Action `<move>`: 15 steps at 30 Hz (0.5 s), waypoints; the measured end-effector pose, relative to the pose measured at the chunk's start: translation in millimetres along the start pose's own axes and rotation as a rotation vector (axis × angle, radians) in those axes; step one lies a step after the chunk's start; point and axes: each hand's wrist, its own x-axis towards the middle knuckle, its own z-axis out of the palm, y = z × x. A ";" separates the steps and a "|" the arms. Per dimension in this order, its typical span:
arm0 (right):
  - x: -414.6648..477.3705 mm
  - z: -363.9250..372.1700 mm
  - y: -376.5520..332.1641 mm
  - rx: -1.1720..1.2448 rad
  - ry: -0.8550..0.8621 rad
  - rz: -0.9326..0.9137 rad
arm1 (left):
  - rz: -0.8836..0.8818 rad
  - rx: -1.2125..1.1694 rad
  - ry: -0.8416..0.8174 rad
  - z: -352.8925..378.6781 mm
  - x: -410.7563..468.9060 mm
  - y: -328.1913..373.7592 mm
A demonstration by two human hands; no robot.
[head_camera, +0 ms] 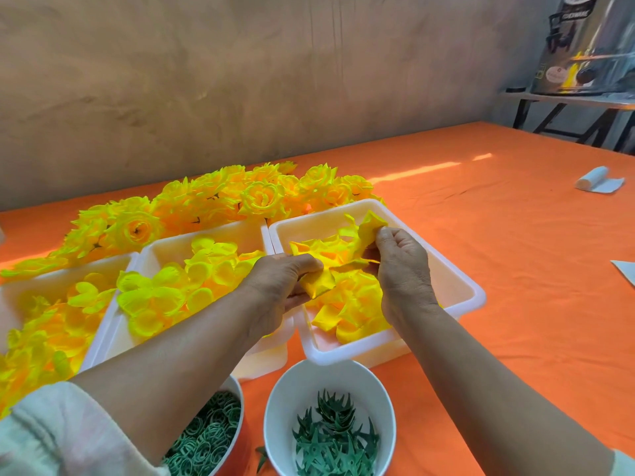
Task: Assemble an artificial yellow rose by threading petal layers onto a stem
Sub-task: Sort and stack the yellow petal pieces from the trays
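The right tray [477, 297], a white plastic tub with a raised rim, sits on the orange tablecloth [498, 235], and both hands work over its near-left half, just above that rim. To the right of the tray and beyond it the cloth runs open toward the far edge, broken only by a white roll [592, 178] well apart to the far right. To the left of the tray the room is tight: a middle tray [165, 249] touches its left wall, a third tray [51, 280] follows beside that, and a pile of finished yellow roses [223, 197] lies behind the tray's far-left corner. Just in front of the tray's near wall stand two white cups, one [275, 407] holding green calyxes [336, 438], the other [240, 396] holding green rings [206, 431], both under the forearms. The left hand [288, 280] is curled, thumb and fingers pinching a folded petal layer [318, 283] that juts from its fingertips over the tray's middle. The right hand [402, 269] pinches a crumpled petal layer [369, 228] that rises above its fingertips toward the tray's far wall. Whether the two pieces join cannot be told. Loose petal layers [350, 314] heap in the tray beneath both grips.
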 end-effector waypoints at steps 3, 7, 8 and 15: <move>-6.3 2.7 -1.8 -0.062 -0.153 -0.018 | -0.025 -0.008 -0.013 -0.5 -0.8 1.5; -15.3 6.1 -5.6 -0.219 -0.320 -0.174 | -0.004 0.037 0.003 4.9 -2.9 1.2; -16.7 5.6 -6.7 -0.248 -0.351 -0.200 | -0.004 0.050 -0.001 5.5 -2.8 1.1; -24.1 8.9 -6.4 -0.388 -0.574 -0.175 | -0.026 -0.064 0.016 1.2 -0.9 3.3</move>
